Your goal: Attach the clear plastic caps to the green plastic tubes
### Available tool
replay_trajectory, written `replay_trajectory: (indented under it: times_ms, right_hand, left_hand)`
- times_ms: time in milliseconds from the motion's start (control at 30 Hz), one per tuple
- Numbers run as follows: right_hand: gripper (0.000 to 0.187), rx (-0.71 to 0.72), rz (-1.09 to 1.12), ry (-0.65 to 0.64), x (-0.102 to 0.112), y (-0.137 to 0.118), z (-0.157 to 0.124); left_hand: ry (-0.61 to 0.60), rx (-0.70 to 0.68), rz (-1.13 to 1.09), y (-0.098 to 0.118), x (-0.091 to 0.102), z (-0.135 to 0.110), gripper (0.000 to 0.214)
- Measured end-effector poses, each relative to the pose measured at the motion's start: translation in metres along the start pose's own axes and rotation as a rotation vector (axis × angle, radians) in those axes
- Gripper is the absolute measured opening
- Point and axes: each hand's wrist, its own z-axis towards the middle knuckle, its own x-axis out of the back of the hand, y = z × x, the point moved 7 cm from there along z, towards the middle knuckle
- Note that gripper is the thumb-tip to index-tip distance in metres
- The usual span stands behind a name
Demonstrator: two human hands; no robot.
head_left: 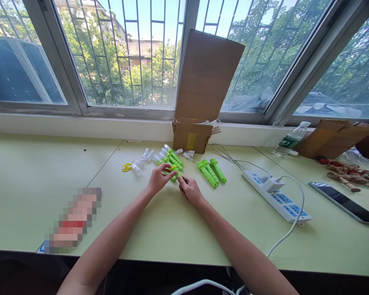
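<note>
My left hand [159, 178] pinches a green plastic tube, with a yellow ring [174, 167] visible at its upper part. My right hand [190, 189] grips the tube's lower end, its thumb on top. Just beyond my fingers lie several green tubes with clear caps [168, 152], side by side. To the left are loose clear plastic caps [136, 169] and a few yellow rings [126, 167]. Right of my hands rest 3 green tubes [208, 172] without clear caps. Small white plastic pieces [187, 156] lie near the box. My fingers cover part of the held tube.
An open cardboard box [189, 136] stands against the window sill. On the right are a white power strip [276, 196] with a plugged-in charger and cable, a phone [346, 203], a water bottle [292, 139] and wooden items [344, 180]. A blurred flat object [75, 221] lies at left.
</note>
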Motion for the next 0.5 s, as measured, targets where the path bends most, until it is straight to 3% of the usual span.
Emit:
replay_trajectory:
  times_ms: [333, 500]
  right_hand:
    - [0.039, 0.002, 0.048, 0.016, 0.0036, 0.0007, 0.0021]
    - [0.051, -0.034, 0.058, 0.045, 0.0074, 0.0062, 0.0046]
  left_hand:
    - [0.011, -0.012, -0.018, 0.0020, 0.0008, -0.0001, 0.035]
    - [0.003, -0.015, -0.039, 0.0020, 0.0000, -0.0001, 0.034]
